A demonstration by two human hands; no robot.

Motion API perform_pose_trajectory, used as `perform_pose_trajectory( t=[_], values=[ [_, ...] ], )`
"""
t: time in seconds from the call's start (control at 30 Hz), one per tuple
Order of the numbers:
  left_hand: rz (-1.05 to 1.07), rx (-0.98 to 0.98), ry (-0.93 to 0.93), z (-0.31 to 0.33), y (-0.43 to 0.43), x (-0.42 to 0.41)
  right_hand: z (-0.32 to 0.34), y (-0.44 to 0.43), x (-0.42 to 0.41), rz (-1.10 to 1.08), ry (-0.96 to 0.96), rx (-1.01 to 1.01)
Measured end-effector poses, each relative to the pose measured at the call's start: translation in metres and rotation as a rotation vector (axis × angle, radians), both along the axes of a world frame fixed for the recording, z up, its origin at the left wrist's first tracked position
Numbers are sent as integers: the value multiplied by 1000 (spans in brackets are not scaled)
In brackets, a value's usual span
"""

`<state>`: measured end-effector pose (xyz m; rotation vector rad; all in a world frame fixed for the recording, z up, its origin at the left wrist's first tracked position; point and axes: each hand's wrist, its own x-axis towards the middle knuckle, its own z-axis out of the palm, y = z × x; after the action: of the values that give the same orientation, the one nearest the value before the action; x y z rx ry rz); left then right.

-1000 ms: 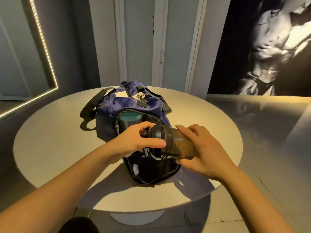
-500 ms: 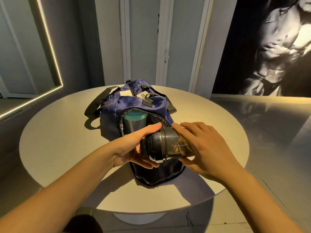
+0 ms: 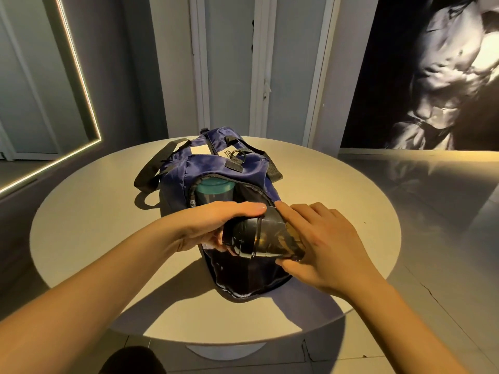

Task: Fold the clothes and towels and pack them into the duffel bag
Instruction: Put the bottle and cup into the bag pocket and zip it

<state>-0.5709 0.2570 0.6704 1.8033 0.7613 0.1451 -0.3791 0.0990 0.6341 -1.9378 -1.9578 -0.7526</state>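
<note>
A navy duffel bag (image 3: 229,168) lies on the round table (image 3: 81,225), its near end pocket unzipped. Inside that pocket stands a bottle with a teal lid (image 3: 214,188). Over the pocket's opening I hold a dark translucent shaker bottle (image 3: 267,240) on its side, lid end to the left. My left hand (image 3: 213,225) grips the lid end, thumb stretched along the top. My right hand (image 3: 321,244) holds the bottle's base, fingers on top and thumb beneath. No clothes or towels are visible.
Black straps (image 3: 151,171) trail off the bag's left side. Behind the table are white door panels (image 3: 229,63); a lit mirror frame (image 3: 78,76) is at left and a dark wall picture (image 3: 432,76) at right. Tiled floor surrounds the table.
Both hands have carried the shaker bottle slightly down and forward toward the open pocket. My left thumb has stretched out over its lid end, and the bottle's lid end has tipped downward.
</note>
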Motion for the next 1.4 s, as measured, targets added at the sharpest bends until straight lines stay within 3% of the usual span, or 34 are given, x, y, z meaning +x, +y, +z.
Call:
perform_pose_trajectory(
  t=[0.33, 0.43, 0.5, 0.6, 0.8, 1.03, 1.23, 1.4],
  values=[
    [-219, 344, -105, 11, 1, -6, -4, -4, 5, 28, 208, -19],
    [-68, 249, -203, 12, -11, 1, -4, -2, 6, 19, 223, -17],
    [52, 149, -165, 16, -14, 7, -5, -2, 6, 21, 221, -4],
    [3, 145, -62, 13, -7, 8, -5, -3, 7, 19, 247, -10],
    [-147, 192, -214, 8, -1, -1, -7, -6, 14, 7, 293, 11],
    [3, 216, -220, 18, -16, 14, -7, -7, 14, -5, 301, -18],
    [-202, 223, -214, 16, -2, 0, -6, -10, 15, 9, 405, -1],
    [-14, 281, -228, 17, -12, 9, -4, -8, 11, 14, 394, -13]
  ],
)
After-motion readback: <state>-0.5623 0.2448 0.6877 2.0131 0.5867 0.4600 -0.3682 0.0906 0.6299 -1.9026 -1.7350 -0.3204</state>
